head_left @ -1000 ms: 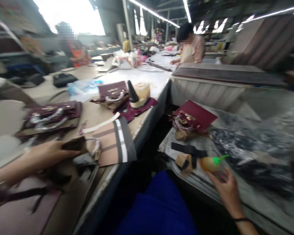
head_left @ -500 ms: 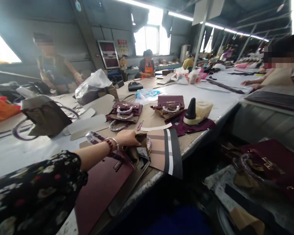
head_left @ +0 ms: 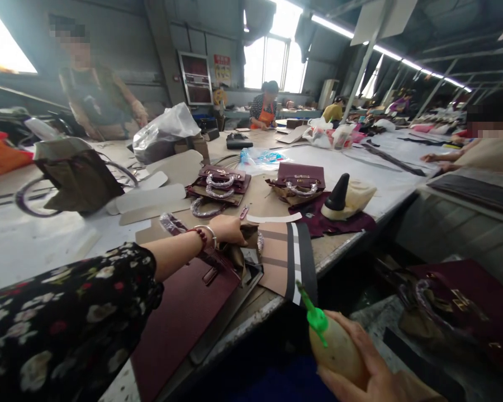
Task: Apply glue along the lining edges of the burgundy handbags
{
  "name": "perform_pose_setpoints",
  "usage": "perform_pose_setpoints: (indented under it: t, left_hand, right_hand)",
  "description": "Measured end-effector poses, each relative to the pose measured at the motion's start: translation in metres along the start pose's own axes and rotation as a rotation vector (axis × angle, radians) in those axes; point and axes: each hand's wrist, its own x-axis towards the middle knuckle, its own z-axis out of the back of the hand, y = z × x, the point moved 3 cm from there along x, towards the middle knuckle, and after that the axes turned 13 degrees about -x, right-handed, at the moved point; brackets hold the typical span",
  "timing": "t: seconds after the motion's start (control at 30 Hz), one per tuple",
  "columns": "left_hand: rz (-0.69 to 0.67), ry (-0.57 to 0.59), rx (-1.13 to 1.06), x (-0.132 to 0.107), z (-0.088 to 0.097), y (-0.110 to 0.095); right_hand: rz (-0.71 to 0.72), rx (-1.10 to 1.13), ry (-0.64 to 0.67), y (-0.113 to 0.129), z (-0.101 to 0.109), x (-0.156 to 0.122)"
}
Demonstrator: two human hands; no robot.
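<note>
My left hand (head_left: 229, 229) rests closed on the brown top edge of a maroon handbag (head_left: 193, 301) that lies flat on the worktable (head_left: 33, 245). The bag's plastic-wrapped handle (head_left: 172, 223) sticks out behind my wrist. My right hand (head_left: 373, 374) is low at the front, wrapped round a yellowish squeeze bottle (head_left: 335, 349) with a green nozzle pointing up and left. A striped brown, white and black card (head_left: 291, 259) lies just right of the bag at the table's edge.
Two more maroon bags (head_left: 218, 184) (head_left: 299, 177) lie further back, with a black cone (head_left: 338, 194) on maroon fabric. An olive bag (head_left: 77, 178) stands at left. Another maroon bag (head_left: 456, 301) sits on the lower bench at right. Other people work around the tables.
The view swung left from the lower bench to the worktable. My right hand with the squeeze bottle, out of view half a second ago, has come up at the bottom. My left hand stays on the bag.
</note>
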Motion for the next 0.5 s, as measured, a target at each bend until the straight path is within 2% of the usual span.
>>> perform_pose_setpoints:
  t: [0.13,0.33,0.5]
  left_hand:
    - [-0.002,0.003,-0.02,0.002,-0.001,0.002]
    - [-0.027,0.014,-0.036,0.003,-0.003,0.002]
    - [-0.03,0.007,-0.048,0.004,-0.005,0.003]
  right_hand:
    - [0.072,-0.085,-0.022,0.023,0.0,0.029]
    - [0.165,-0.118,0.069,0.024,-0.004,0.044]
    - [0.171,-0.156,0.028,0.029,0.0,0.056]
